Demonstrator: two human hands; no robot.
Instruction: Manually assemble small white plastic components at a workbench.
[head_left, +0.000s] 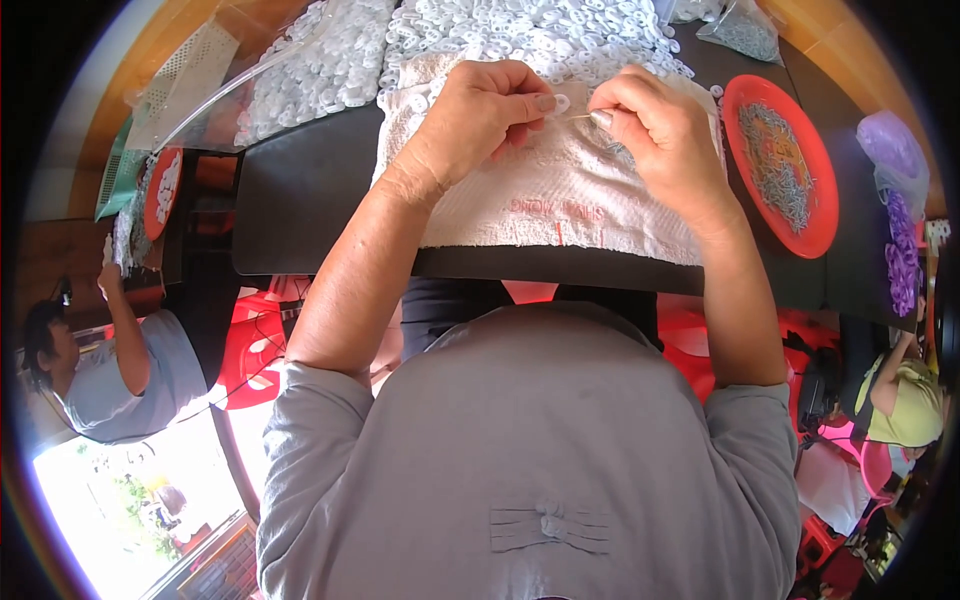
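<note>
My left hand [488, 108] pinches a small white plastic ring piece [561, 102] between thumb and fingertips, above a pale towel [480, 215] on the dark table. Close to its right, my right hand [655, 130] is closed in a pinch on a thin, straw-coloured, needle-like piece [580, 117], whose tip points toward the ring piece. Whether the two touch is too small to tell. Under my right hand, a few thin silvery bits [620, 152] lie on the towel. Beyond both hands spreads a large heap of similar white plastic pieces [530, 30].
An orange-red oval dish [829, 228] at right holds many thin silvery metal pieces. Bagged purple pieces [900, 240] lie at the far right edge. A clear bag [745, 35] stands at the back. Other people sit at left [140, 370] and right [905, 400].
</note>
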